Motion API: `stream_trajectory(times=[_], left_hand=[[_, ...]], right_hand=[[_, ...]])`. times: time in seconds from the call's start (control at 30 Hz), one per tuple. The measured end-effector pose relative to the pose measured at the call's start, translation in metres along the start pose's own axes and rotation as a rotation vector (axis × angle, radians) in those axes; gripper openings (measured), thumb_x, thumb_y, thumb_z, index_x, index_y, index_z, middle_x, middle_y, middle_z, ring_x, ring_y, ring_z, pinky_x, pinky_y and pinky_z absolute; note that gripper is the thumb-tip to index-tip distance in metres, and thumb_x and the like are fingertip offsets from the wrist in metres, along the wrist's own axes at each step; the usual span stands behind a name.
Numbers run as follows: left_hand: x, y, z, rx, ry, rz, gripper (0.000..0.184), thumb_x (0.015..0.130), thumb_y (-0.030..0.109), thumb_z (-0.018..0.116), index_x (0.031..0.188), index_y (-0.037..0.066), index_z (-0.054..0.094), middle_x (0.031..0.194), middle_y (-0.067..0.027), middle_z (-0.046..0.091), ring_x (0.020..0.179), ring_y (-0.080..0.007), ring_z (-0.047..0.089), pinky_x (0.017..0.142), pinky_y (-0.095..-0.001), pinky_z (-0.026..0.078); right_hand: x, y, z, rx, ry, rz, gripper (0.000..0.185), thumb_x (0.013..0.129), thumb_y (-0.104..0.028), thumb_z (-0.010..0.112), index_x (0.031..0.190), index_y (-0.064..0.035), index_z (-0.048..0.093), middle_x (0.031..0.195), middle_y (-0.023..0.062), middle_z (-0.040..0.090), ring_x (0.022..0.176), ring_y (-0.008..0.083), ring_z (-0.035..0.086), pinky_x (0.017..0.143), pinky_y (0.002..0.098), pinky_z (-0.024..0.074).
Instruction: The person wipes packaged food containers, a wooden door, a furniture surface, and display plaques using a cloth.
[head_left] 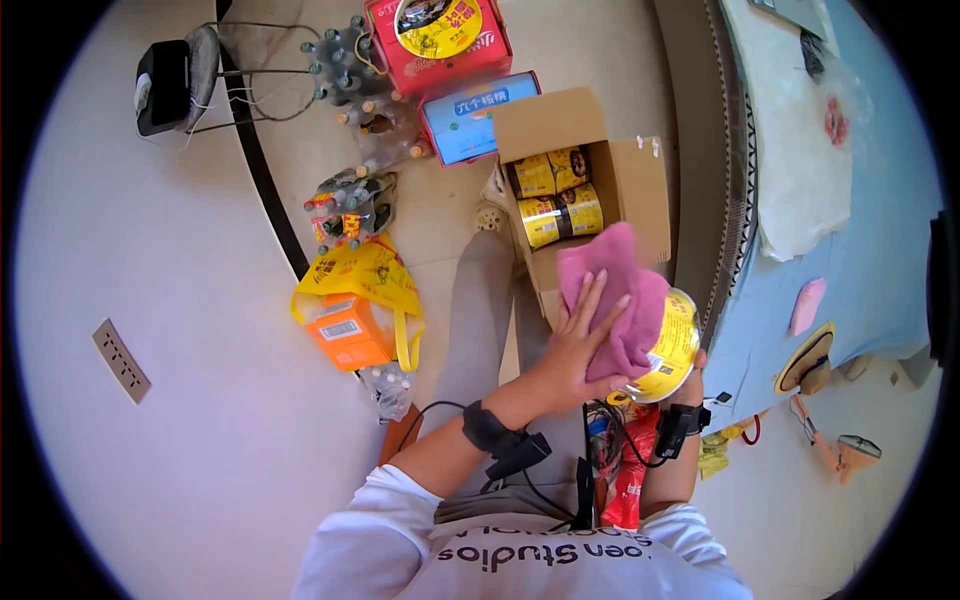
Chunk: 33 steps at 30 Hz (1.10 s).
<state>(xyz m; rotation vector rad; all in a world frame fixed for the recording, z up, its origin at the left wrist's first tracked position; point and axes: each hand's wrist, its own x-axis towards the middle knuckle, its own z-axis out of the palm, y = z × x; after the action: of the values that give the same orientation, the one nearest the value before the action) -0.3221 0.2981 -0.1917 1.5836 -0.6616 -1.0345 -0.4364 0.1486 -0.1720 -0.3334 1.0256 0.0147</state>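
A pink cloth (625,295) lies under my left hand (590,340), whose fingers are spread over it and press it against a yellow tub (675,350). The tub is tilted, with its shiny rim toward the right. My right hand (697,368) holds the tub from its lower right side; most of its fingers are hidden behind the tub. Just beyond the cloth stands an open cardboard box (645,195) with several yellow packs (562,215) inside.
Red box (490,60) and blue box (485,117) stand beyond, near bottle packs (385,135). A yellow bag (365,275) holds an orange box (350,335) at left. A blue-covered surface (770,340) is at right.
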Motion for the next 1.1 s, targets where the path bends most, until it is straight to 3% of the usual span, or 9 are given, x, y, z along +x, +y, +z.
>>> stream_trajectory(times=[0.1,0.17,0.23,0.37,0.6,0.8,0.87,0.93,1.1], left_hand=[[0.001,-0.013,0.000,-0.133,0.032,-0.075,0.080,0.069,0.046,0.053,0.129,0.008,0.016,0.133,-0.0213,0.003,0.124,-0.0331,0.002,0.097,-0.0450,0.003],[-0.003,-0.035,0.005,-0.248,0.061,-0.110,0.080,0.070,0.043,0.053,0.129,0.005,0.013,0.133,-0.0210,0.003,0.124,-0.0314,0.001,0.098,-0.0408,0.006],[-0.011,-0.061,0.009,-0.663,-0.035,-0.450,0.067,0.075,0.034,0.052,0.125,0.001,0.022,0.129,-0.0182,0.021,0.121,-0.0267,0.020,0.097,-0.0329,0.018],[0.008,-0.044,-0.011,-0.958,0.079,-0.631,0.041,0.082,0.024,0.046,0.113,0.000,0.038,0.105,-0.0056,0.047,0.097,-0.0140,0.045,0.086,-0.0260,0.035],[0.002,-0.067,-0.016,-1.035,0.216,-0.592,0.039,0.080,0.017,0.049,0.113,0.000,0.038,0.105,-0.0069,0.049,0.095,-0.0149,0.048,0.081,-0.0251,0.038],[-0.021,-0.070,-0.045,-1.222,0.399,-0.885,0.041,0.079,0.016,0.048,0.116,0.002,0.036,0.112,-0.0086,0.046,0.104,-0.0207,0.044,0.088,-0.0316,0.035],[-0.023,-0.065,-0.058,-1.475,0.382,-0.655,0.043,0.079,0.015,0.047,0.118,0.003,0.034,0.119,-0.0090,0.040,0.111,-0.0235,0.037,0.094,-0.0364,0.029],[-0.028,-0.070,-0.069,-1.457,0.505,-0.645,0.044,0.079,0.015,0.046,0.119,0.004,0.032,0.121,-0.0089,0.038,0.113,-0.0244,0.035,0.095,-0.0375,0.026],[-0.030,-0.085,-0.103,-1.437,0.772,-0.609,0.046,0.080,0.016,0.044,0.122,0.006,0.029,0.124,-0.0094,0.034,0.114,-0.0259,0.032,0.097,-0.0395,0.023]], right_hand=[[0.013,0.003,0.013,-0.034,-0.071,-0.044,0.093,0.052,-0.024,0.069,0.127,-0.0084,0.017,0.118,0.0132,0.039,0.103,0.0252,0.044,0.088,0.0335,0.0364],[0.021,0.006,0.016,-0.221,-0.068,-0.077,0.099,0.050,-0.030,0.069,0.127,-0.0082,0.013,0.116,0.0126,0.037,0.106,0.0250,0.040,0.091,0.0326,0.0319],[0.030,0.012,0.011,-0.364,-0.055,-0.105,0.104,0.045,-0.036,0.069,0.127,-0.0075,0.012,0.118,0.0114,0.031,0.111,0.0237,0.033,0.094,0.0313,0.0251],[0.038,0.023,0.014,-0.489,0.015,-0.239,0.105,0.044,-0.037,0.070,0.127,-0.0068,0.012,0.120,0.0113,0.027,0.114,0.0240,0.027,0.096,0.0313,0.0202],[0.072,0.030,0.004,-0.731,0.042,-0.365,0.093,0.052,-0.029,0.072,0.125,-0.0047,0.020,0.121,0.0146,0.029,0.111,0.0249,0.031,0.093,0.0312,0.0245],[0.115,0.032,-0.032,-0.798,0.169,-0.323,0.087,0.058,-0.023,0.069,0.126,-0.0039,0.019,0.122,0.0178,0.029,0.113,0.0264,0.029,0.093,0.0310,0.0240],[0.128,0.020,-0.056,-0.651,0.223,-0.305,0.084,0.062,-0.025,0.064,0.128,-0.0074,0.015,0.125,0.0176,0.026,0.113,0.0276,0.029,0.090,0.0359,0.0275],[0.133,0.007,-0.068,-0.384,0.224,-0.299,0.083,0.066,-0.029,0.059,0.129,-0.0110,0.010,0.128,0.0161,0.024,0.113,0.0281,0.029,0.086,0.0413,0.0306],[0.139,-0.011,-0.061,-0.573,0.306,-0.377,0.090,0.059,-0.027,0.065,0.128,-0.0080,0.010,0.124,0.0169,0.025,0.110,0.0286,0.032,0.085,0.0395,0.0324]])
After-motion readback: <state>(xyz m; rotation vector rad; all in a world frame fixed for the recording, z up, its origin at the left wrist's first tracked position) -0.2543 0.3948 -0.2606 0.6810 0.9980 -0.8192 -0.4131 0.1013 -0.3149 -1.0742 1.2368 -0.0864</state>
